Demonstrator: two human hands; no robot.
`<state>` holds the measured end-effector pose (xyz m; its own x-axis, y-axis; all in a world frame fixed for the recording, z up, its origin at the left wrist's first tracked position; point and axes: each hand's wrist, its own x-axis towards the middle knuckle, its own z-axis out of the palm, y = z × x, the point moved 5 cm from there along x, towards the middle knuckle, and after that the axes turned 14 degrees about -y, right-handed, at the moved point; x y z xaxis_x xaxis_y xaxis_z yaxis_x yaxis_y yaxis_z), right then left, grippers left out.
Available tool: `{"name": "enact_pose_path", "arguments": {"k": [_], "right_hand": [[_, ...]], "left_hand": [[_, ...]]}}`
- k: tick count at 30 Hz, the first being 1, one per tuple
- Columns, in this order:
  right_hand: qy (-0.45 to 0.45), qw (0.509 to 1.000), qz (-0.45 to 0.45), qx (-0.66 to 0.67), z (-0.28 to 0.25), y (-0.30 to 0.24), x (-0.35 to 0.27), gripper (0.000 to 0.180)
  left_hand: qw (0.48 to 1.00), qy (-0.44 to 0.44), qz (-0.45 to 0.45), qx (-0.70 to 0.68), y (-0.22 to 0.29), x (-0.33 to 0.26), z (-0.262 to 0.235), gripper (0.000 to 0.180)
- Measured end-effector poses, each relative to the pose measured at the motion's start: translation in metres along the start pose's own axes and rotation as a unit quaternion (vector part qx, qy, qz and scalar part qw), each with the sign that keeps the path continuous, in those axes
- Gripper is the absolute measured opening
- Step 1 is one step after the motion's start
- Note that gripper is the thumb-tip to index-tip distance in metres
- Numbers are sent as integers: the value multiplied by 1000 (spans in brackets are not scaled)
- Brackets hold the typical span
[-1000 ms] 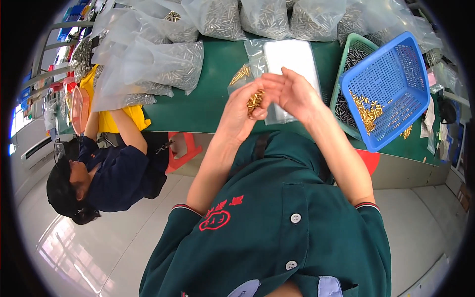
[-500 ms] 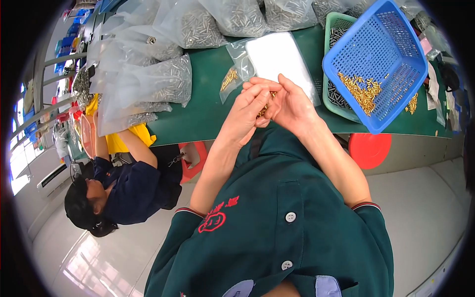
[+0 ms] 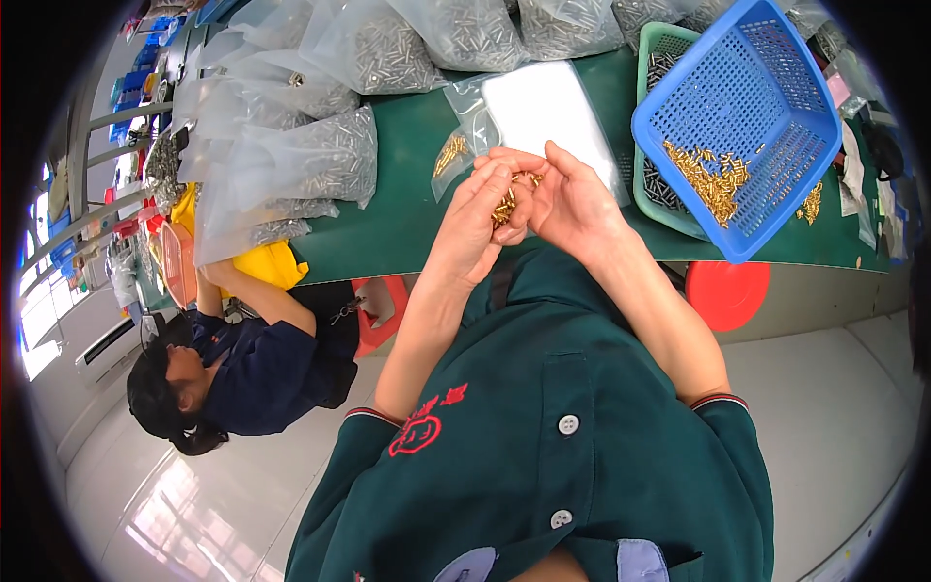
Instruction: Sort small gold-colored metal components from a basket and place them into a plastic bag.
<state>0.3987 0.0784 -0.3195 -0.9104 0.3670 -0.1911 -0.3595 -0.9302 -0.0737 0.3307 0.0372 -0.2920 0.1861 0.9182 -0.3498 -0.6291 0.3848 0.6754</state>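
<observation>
Small gold-coloured metal pins (image 3: 504,206) lie in a heap between my cupped hands, above the table's near edge. My left hand (image 3: 469,225) curls around the heap, its thumb raised along the side. Against it rests my right hand (image 3: 579,206), palm up, with bent fingers touching the pins and the left fingers. Part of the heap is hidden by the fingers. Just beyond my hands is a small clear bag (image 3: 475,131) with similar gold pieces in it. Beside that, a flat white plastic-wrapped pack (image 3: 543,112) lies on the green table (image 3: 407,194).
A blue perforated basket (image 3: 797,179) with gold pins sits tilted on a green basket (image 3: 640,189) of dark pins. Bags of silver pins (image 3: 335,160) line the left and back. At left a co-worker (image 3: 257,364) handles a bag. A red stool (image 3: 727,294) stands below the table.
My left thumb and fingers have shifted, so more of the gold pins show between my hands. The co-worker's arms have moved slightly at the left.
</observation>
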Motion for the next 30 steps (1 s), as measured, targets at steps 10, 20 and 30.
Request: {"name": "enact_pose_path", "arguments": {"k": [10, 20, 30], "right_hand": [[23, 1000, -11, 12, 6, -4, -2, 54], [31, 999, -8, 9, 7, -4, 1, 54], [255, 947, -69, -184, -65, -39, 53, 30]], "left_hand": [[998, 2, 57, -9, 10, -7, -18, 27], [998, 14, 59, -17, 11, -8, -20, 27], [986, 71, 110, -108, 9, -24, -46, 25]]}}
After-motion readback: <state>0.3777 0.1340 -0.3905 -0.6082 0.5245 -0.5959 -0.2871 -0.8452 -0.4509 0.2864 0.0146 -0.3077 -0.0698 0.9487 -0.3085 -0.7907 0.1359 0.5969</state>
